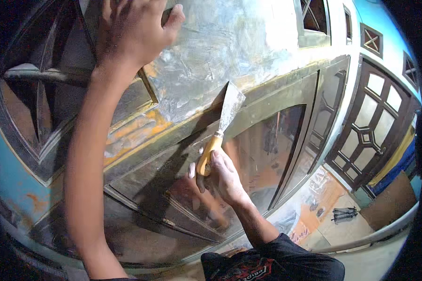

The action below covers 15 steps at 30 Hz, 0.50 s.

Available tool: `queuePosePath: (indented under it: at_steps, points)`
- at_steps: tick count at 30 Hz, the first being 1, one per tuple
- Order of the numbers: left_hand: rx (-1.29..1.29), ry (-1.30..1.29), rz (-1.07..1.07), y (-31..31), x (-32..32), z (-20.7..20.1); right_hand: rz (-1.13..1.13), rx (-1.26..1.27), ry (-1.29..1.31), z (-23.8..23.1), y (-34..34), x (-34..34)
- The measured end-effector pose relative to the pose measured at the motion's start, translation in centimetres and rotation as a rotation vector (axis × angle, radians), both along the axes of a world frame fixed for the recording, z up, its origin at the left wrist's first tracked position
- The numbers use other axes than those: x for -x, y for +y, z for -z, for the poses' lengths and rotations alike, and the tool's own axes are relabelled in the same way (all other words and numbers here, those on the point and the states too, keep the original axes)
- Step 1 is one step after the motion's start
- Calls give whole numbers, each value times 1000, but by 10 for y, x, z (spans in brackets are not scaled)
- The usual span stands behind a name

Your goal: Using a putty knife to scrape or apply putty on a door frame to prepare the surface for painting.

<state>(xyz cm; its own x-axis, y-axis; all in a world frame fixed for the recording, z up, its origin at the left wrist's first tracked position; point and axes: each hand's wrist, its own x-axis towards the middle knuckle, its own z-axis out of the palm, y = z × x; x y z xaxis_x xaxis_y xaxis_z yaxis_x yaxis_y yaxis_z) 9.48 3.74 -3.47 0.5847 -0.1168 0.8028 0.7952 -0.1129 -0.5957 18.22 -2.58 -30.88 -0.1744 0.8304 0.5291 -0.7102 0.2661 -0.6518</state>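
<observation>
My right hand (226,178) is closed around the yellow wooden handle of a putty knife (231,107). Its flared metal blade, smeared with pale filler, points up at the lower edge of a patchy grey wall (211,61), just above a dark wooden frame (267,98). White residue coats the fingers of that hand. Higher and to the left, my left hand (138,30) rests near the wall and the edge of a window frame, thumb stretched away from the palm. The upper picture edge cuts off its other fingertips. Orange and whitish patches (136,131) mark the wall below it.
Glass panes (267,150) within the frame reflect the surroundings. Crossed wooden bars fill a window (37,75) at the left. A brown panelled door (368,126) stands on the right, beside a brown board (391,201). A dark object (344,214) lies on the tiled floor.
</observation>
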Motion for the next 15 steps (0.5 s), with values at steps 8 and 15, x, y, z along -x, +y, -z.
queuePosePath:
  at_steps: [8, 15]
  points:
    - [-8, 3, -22, -4, 2, -1, 6, 30, -13, -3, 2, -5]
    - [45, -23, -36, -7, -2, 0, 31, -6, 20, -3, 10, -14]
